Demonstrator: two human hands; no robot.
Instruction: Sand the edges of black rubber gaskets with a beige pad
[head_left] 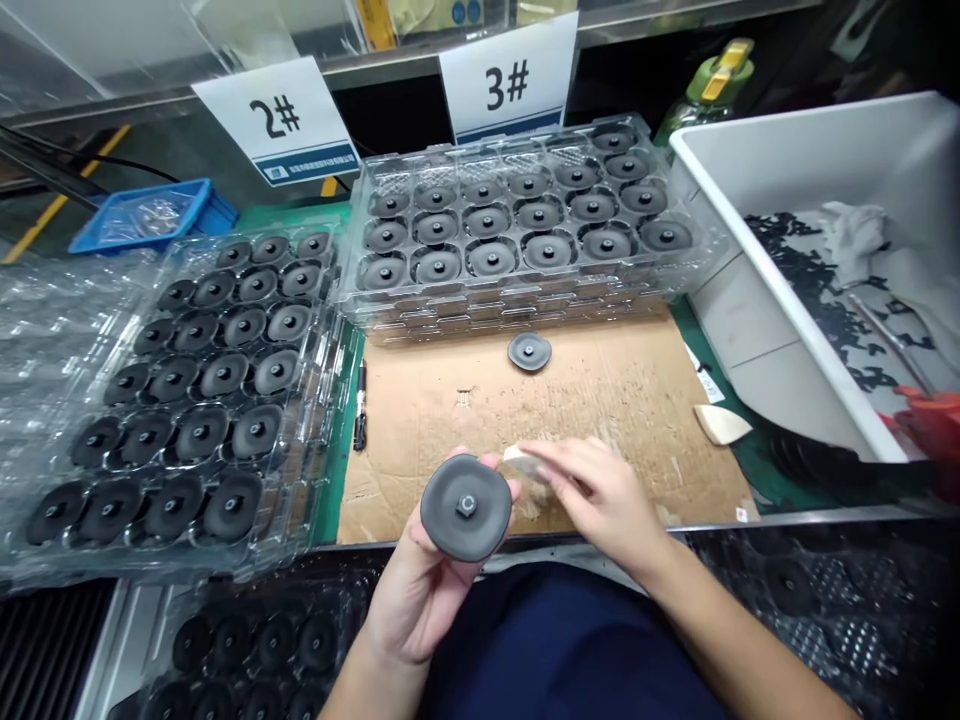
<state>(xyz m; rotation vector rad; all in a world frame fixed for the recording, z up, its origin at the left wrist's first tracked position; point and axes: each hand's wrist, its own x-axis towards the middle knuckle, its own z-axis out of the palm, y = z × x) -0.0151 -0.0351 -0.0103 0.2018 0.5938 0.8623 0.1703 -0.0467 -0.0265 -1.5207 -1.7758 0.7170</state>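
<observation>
A black rounded disc (480, 530) with a small raised hub at its centre faces up in my left hand (429, 590), whose fingers wrap round its edge from below. Just right of the disc, my right hand (611, 505) pinches a small whitish piece (523, 460) that looks like a pad or scraper; it is close to the disc's rim, and I cannot tell if they touch. Another black disc (529, 351) lies alone on the cardboard sheet (420, 400) beyond my hands.
Clear plastic trays of similar discs stand at the left (300, 480) and the back (450, 320). A white bin (720, 290) with small black parts is at right. A marker (361, 405) and a pale wedge-shaped piece (721, 424) lie near the cardboard's sides.
</observation>
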